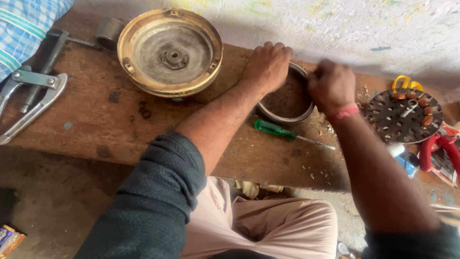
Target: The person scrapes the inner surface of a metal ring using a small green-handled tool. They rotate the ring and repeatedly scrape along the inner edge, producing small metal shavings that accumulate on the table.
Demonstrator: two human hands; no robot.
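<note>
A round metal ring-shaped part (286, 103) lies on the wooden plank (120, 124), near its far edge. My left hand (267, 64) rests flat on the ring's left rim, pressing it down. Fingers closed, my right hand (331, 86) is at the ring's right rim; it is blurred, and I cannot tell what it grips. A green-handled screwdriver (278, 130) lies just in front of the ring, its blade pointing right.
A large brass-coloured dished cover (170, 52) sits at the back left, a short metal sleeve (109, 32) beside it. A metal puller tool (29, 96) lies far left. A black perforated disc (402, 115) with small parts and red-handled pliers (438, 151) sit right.
</note>
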